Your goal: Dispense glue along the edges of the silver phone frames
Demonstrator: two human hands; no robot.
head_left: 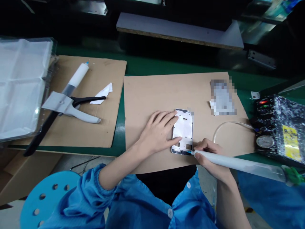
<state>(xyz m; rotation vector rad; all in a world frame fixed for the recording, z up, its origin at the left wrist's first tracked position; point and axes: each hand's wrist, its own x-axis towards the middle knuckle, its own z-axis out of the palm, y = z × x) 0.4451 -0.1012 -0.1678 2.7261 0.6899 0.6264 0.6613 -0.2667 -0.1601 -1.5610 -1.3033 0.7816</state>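
A flat phone frame [186, 130], silvery white with a dark rim and small cutouts, lies on a cardboard sheet [147, 92]. My left hand [158, 132] rests on its left side, fingers spread and the thumb over its lower part. In my right hand [209, 156] is a long white dispensing syringe [240, 163], gripped near its front end. Its thin blue tip is at the frame's lower right edge; whether it touches cannot be made out. The syringe's green rear end points to the right.
On the left, a caulking gun [62, 103] with a white cartridge lies beside a white paper scrap [102, 94] and clear-wrapped white trays [21, 89]. A pixelated flat piece [222, 98] sits at the back right. A dispenser box [278, 127] with a gauge and tube stands right.
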